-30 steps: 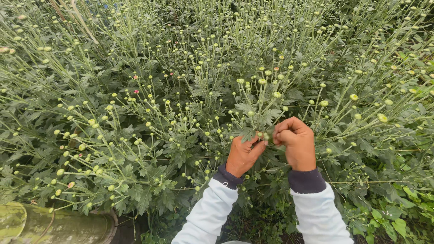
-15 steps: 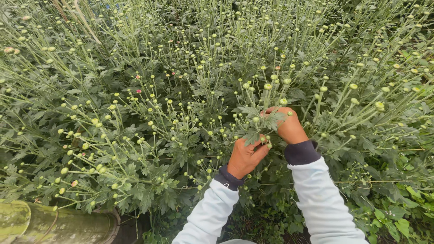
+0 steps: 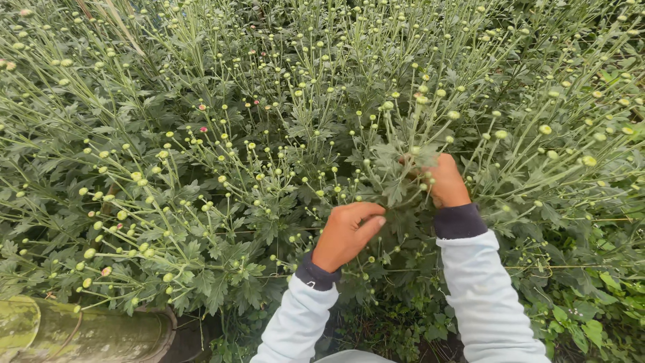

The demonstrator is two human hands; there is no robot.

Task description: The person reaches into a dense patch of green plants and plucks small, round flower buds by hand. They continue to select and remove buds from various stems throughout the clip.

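Both my hands are in a dense bed of green flower plants with small round pale-green buds. My right hand reaches up into a leafy stem cluster and grips it, its fingers partly hidden by the leaves. My left hand sits lower and to the left, fingers curled with thumb and fingertips pinched together at the base of the same cluster. Both arms wear light sleeves with dark cuffs.
Budded stems spread in every direction across the view, with a few pink-tipped buds at the upper left. A mossy green pipe-like object lies at the bottom left. Dark soil shows between my arms.
My right hand has moved up and deeper into the leaves, taking hold of the stem cluster. My left hand has dropped slightly lower and away from the right one.
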